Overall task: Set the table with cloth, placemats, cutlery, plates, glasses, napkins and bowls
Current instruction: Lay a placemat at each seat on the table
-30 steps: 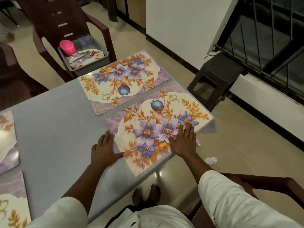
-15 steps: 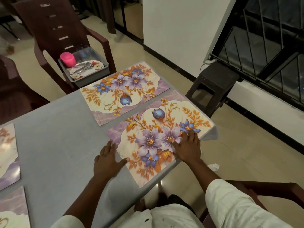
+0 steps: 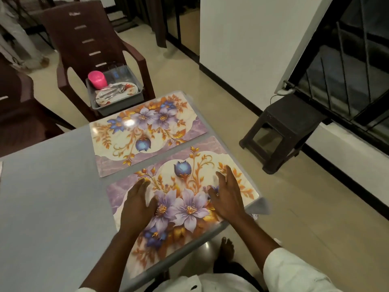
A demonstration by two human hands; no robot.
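Head view shows both hands flat and spread on the near mat (image 3: 185, 205), grasping nothing: the left hand (image 3: 137, 204) at its 9 o'clock side, the right hand (image 3: 228, 197) at 3 o'clock. The mat lies on the grey cloth (image 3: 52, 207) at the bench's right corner, its near and right edges reaching, perhaps passing, the bench edge. A second mat (image 3: 147, 133) lies just beyond at 12 o'clock, the two nearly touching. The tray (image 3: 117, 108) on the chair (image 3: 90, 43) at 11 o'clock holds a pink cup (image 3: 97, 79), a plate (image 3: 116, 94) and cutlery (image 3: 113, 91). The risk, as judged: a glossy mat so close to the edge may slide or tip off if pushed outward, or drag and wrinkle the cloth under pressing palms.
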